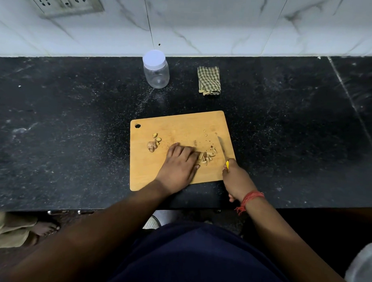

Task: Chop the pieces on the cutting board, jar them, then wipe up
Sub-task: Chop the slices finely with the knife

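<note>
A wooden cutting board (pixel 181 123) lies on the black counter. Near its right side sits a small pile of cut tan pieces (pixel 207 156). My left hand (pixel 179 163) rests palm down on the board, its fingers curled against the left of that pile. My right hand (pixel 235 178) grips a knife (pixel 222 148) by its yellow handle; the blade points away from me just right of the pile. A few uncut chunks (pixel 153 144) lie at the board's left. A clear plastic jar (pixel 156 69) with a white lid stands upright behind the board.
A folded green checked cloth (pixel 209 80) lies right of the jar near the marble wall. The black counter (pixel 65 126) stretches wide on both sides. A socket plate (pixel 63 1) sits on the wall. Another person's bare foot (pixel 45 228) shows on the floor at left.
</note>
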A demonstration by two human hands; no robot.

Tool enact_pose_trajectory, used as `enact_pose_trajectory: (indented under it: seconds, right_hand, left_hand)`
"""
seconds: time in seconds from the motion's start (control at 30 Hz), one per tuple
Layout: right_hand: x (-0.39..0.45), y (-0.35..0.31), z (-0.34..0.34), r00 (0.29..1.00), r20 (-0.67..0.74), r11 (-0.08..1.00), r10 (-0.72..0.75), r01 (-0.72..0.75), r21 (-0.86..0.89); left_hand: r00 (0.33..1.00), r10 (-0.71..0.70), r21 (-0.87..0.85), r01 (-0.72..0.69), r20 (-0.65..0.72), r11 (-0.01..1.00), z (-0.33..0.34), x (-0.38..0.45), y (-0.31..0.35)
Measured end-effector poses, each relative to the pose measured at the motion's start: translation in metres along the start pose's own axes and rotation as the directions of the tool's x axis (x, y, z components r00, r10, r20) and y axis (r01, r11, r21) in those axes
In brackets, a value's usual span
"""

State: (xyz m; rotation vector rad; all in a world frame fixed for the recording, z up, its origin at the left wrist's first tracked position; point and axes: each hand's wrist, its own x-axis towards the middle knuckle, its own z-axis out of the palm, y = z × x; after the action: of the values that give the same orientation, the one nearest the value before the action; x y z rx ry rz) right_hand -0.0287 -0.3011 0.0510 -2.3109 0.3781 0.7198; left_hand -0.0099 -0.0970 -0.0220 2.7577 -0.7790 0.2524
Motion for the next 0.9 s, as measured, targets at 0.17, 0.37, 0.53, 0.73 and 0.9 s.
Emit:
enact_pose_trajectory:
  seconds: [0.17,0.37,0.53,0.73,0.9]
  right_hand:
    - [-0.002,0.003,-0.003,0.999,-0.02,0.995,0.045,-0.043,0.086]
    - [-0.001,0.0,-0.008,0.999,-0.04,0.995,0.031,-0.027,0.1]
    - [-0.004,0.001,-0.008,0.999,-0.032,0.994,0.02,-0.017,0.104]
    - [-0.003,0.001,-0.01,1.0,-0.019,0.993,0.014,-0.012,0.119]
    - [-0.002,0.003,-0.009,1.0,-0.026,0.992,-0.002,0.005,0.13]
  left_hand:
    - [0.988,0.129,0.074,-0.135,0.08,0.988,-0.001,0.015,0.011]
    - [0.979,0.102,0.133,-0.127,0.179,0.983,-0.001,0.033,0.021]
    - [0.966,0.175,0.066,-0.191,0.189,0.979,-0.004,0.027,0.019]
    - [0.956,0.195,0.048,-0.21,0.22,0.976,-0.004,0.027,0.02]
    - [0.938,0.285,0.012,-0.293,0.197,0.956,-0.003,0.029,0.022]
